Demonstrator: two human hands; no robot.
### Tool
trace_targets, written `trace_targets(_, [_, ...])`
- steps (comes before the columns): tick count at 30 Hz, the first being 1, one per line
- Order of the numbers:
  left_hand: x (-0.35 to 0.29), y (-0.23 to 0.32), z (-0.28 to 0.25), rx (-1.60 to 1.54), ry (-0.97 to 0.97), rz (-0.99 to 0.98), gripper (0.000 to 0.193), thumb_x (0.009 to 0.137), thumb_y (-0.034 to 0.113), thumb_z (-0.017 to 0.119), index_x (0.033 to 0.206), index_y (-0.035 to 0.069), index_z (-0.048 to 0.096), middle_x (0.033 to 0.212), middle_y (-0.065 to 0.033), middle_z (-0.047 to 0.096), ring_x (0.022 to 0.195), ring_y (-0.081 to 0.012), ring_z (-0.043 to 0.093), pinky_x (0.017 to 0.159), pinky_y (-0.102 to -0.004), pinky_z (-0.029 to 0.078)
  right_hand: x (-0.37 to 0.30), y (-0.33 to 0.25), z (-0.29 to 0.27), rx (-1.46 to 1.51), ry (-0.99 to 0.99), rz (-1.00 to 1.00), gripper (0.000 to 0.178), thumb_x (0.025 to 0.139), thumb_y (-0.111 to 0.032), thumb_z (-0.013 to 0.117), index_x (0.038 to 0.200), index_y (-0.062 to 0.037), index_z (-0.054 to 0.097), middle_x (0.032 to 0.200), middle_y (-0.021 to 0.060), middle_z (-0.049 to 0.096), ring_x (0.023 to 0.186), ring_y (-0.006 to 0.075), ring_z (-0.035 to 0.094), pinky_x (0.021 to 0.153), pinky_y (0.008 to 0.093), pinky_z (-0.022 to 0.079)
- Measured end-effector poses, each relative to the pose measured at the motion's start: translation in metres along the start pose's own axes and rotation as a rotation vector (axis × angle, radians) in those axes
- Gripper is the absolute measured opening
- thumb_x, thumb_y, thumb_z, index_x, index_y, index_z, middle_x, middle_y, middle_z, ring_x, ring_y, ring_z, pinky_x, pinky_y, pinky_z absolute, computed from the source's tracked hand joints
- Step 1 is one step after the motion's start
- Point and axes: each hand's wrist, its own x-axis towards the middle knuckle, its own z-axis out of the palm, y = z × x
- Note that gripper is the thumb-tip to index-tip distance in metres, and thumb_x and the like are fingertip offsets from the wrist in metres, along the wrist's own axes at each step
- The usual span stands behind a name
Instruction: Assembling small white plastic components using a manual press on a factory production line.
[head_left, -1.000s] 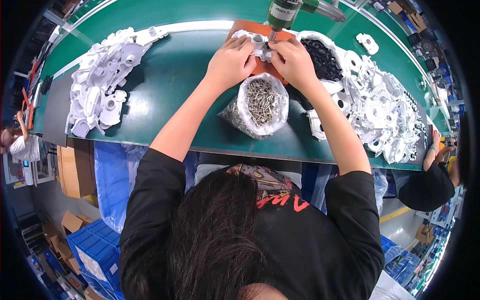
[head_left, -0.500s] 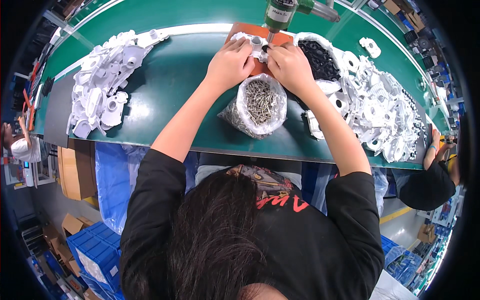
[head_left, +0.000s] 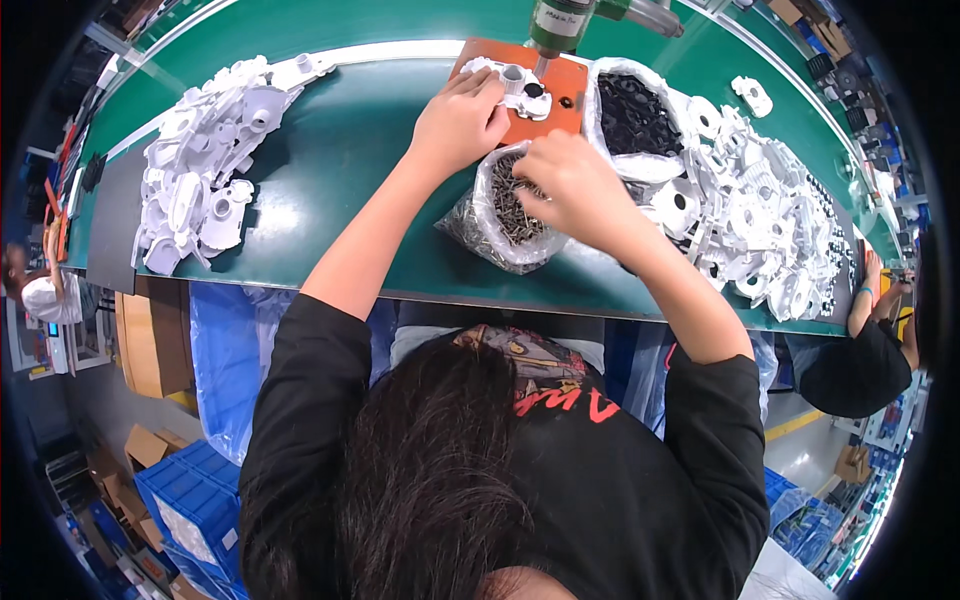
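Note:
My left hand point(head_left: 460, 122) grips the left end of a white plastic part point(head_left: 533, 104), which lies on an orange board point(head_left: 572, 78). A round black piece sits in the part, beside its raised ring. Just above the part hangs the tip of a green power screwdriver point(head_left: 560, 25). My right hand point(head_left: 572, 185) is over an open clear bag of metal screws point(head_left: 512, 215), its fingers curled down among them. Whatever the right fingertips pinch is too small to make out.
A bag of black pieces point(head_left: 632, 115) stands right of the board. Piles of white plastic parts lie at right point(head_left: 750, 215) and left point(head_left: 185, 185) on the green table point(head_left: 345, 130). Another person's arm point(head_left: 868, 290) rests at the far right edge.
My right hand has left the white part and moved down toward me into the screw bag. The screwdriver has shifted slightly up and left. My left hand stays on the part.

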Motion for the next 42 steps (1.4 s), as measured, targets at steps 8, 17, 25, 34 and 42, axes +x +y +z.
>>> trace_targets(8, [0.0021,0.0030,-0.0012,-0.019,-0.013,0.011,0.011,0.075,0.007,0.057,0.083,-0.001,0.055,0.094,-0.0170,0.065,0.090,-0.0331,0.062,0.083,-0.0396,0.050,-0.0006,-0.0053,0.0091,-0.082,-0.010,0.032,0.016,0.070,-0.013,0.067,0.080,-0.0039,0.060,0.079,0.0064,0.057,0.081,0.0244,0.053,0.072,0.0368,0.042])
trace_targets(17, [0.0027,0.0041,-0.0021,-0.012,0.010,0.019,0.010,0.075,0.007,0.057,0.081,-0.001,0.054,0.089,-0.0164,0.064,0.087,-0.0342,0.062,0.081,-0.0397,0.050,-0.0013,-0.0035,0.0144,-0.101,0.003,0.035,0.011,0.071,-0.012,0.064,0.076,-0.0053,0.056,0.075,0.0072,0.056,0.079,0.0250,0.054,0.071,0.0370,0.041])
trace_targets(25, [0.0017,0.0027,-0.0002,-0.025,0.011,0.016,0.010,0.075,0.007,0.057,0.081,-0.001,0.055,0.089,-0.0163,0.065,0.086,-0.0342,0.062,0.081,-0.0398,0.050,-0.0023,-0.0020,0.0155,-0.090,0.034,0.040,0.009,0.073,-0.010,0.062,0.076,-0.0056,0.055,0.073,0.0076,0.054,0.076,0.0255,0.053,0.070,0.0369,0.040])
trace_targets(34, [0.0012,0.0012,0.0002,-0.015,0.019,0.023,0.010,0.075,0.007,0.057,0.081,-0.001,0.055,0.091,-0.0164,0.065,0.087,-0.0338,0.062,0.081,-0.0394,0.050,-0.0021,-0.0032,0.0154,-0.049,0.035,0.065,0.007,0.076,-0.010,0.060,0.077,-0.0050,0.054,0.073,0.0087,0.055,0.076,0.0264,0.053,0.070,0.0378,0.040])
trace_targets(42, [0.0000,0.0010,0.0008,-0.002,0.006,0.014,0.011,0.076,0.008,0.058,0.082,-0.001,0.056,0.094,-0.0180,0.065,0.091,-0.0349,0.062,0.084,-0.0395,0.050,-0.0022,-0.0039,0.0154,-0.031,0.049,0.093,0.009,0.078,-0.011,0.060,0.079,-0.0050,0.054,0.073,0.0091,0.056,0.077,0.0267,0.054,0.070,0.0385,0.040])
